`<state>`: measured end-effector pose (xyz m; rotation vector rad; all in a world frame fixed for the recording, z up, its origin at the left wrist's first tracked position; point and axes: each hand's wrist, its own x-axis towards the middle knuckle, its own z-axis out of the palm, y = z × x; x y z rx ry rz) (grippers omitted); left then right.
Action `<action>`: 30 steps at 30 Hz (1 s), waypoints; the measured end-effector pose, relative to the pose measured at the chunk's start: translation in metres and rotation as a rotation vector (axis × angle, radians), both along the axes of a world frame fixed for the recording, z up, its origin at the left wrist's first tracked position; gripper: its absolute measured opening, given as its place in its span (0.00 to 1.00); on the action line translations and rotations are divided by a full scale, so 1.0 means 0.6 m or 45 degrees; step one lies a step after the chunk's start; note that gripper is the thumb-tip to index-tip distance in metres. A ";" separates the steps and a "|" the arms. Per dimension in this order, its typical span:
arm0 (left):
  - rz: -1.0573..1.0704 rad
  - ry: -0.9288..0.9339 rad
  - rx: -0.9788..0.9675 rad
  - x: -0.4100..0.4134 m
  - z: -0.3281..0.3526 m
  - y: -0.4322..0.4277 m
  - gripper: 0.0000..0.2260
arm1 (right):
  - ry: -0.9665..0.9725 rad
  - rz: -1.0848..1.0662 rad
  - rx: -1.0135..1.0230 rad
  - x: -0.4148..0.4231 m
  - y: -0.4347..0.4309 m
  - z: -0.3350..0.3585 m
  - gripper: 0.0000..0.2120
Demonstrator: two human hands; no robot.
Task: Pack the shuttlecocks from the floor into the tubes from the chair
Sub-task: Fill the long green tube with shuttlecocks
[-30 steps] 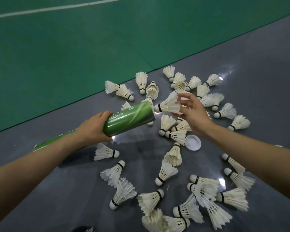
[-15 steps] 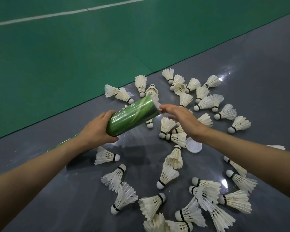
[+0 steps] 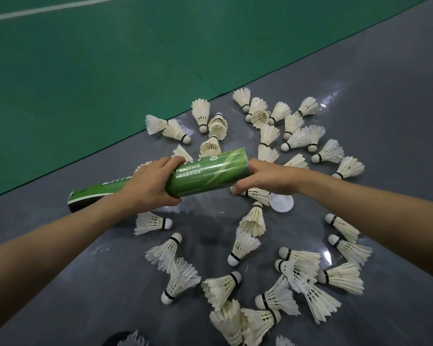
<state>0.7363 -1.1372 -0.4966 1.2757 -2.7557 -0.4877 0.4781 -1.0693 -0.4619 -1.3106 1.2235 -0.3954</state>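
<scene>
My left hand [image 3: 148, 186] grips a green shuttlecock tube [image 3: 205, 176] around its middle and holds it nearly level above the grey floor. The tube's open end points right. My right hand [image 3: 268, 178] covers that end, fingers over the top rim and thumb under it. No shuttlecock shows in this hand, and the tube's mouth is hidden behind it. Several white feather shuttlecocks [image 3: 243, 245] lie scattered on the floor below and around both hands.
A white round tube cap [image 3: 283, 203] lies on the floor just under my right wrist. The green court mat [image 3: 110, 71] borders the grey floor [image 3: 385, 83] on the far left. A dark object [image 3: 115, 339] shows at the bottom edge.
My right hand carried a shuttlecock to the tube's mouth and pushed it inside, out of sight. The tube has tilted nearer to level.
</scene>
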 end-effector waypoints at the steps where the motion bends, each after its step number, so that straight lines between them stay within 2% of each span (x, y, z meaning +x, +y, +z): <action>1: -0.005 -0.006 0.016 -0.003 -0.001 0.003 0.38 | -0.074 -0.052 0.013 -0.001 0.003 -0.001 0.21; 5: 0.011 -0.082 0.070 -0.006 -0.004 0.004 0.38 | -0.285 -0.362 0.031 -0.023 0.025 -0.021 0.15; 9: 0.027 -0.271 0.063 0.007 -0.017 0.004 0.40 | -0.146 -0.673 -0.005 -0.044 0.059 -0.051 0.06; 11: 0.031 -0.351 0.061 0.012 -0.026 0.009 0.39 | 0.029 -0.740 -0.050 -0.050 0.076 -0.071 0.05; 12: 0.040 -0.369 0.068 0.014 -0.028 0.013 0.39 | 0.189 -0.646 -0.055 -0.052 0.086 -0.082 0.05; 14: 0.059 -0.367 0.097 0.016 -0.029 0.018 0.39 | 0.469 -0.275 0.059 -0.049 0.107 -0.104 0.06; 16: 0.068 -0.343 0.118 0.017 -0.027 0.022 0.38 | 0.594 0.027 0.130 -0.036 0.126 -0.117 0.05; 17: 0.065 -0.333 0.121 0.017 -0.026 0.024 0.38 | 0.617 0.099 0.085 -0.029 0.131 -0.121 0.05; 21: 0.053 -0.328 0.112 0.015 -0.020 0.031 0.38 | 0.788 0.273 -0.196 -0.009 0.137 -0.125 0.09; 24: 0.048 -0.315 0.112 0.012 -0.019 0.035 0.38 | 0.857 0.124 -0.437 0.005 0.144 -0.129 0.12; 26: 0.056 -0.298 0.116 0.012 -0.018 0.036 0.38 | 0.865 0.139 -0.411 0.010 0.146 -0.132 0.13; 30: 0.076 -0.280 0.124 0.013 -0.015 0.036 0.38 | 0.850 0.410 -0.163 0.018 0.155 -0.136 0.13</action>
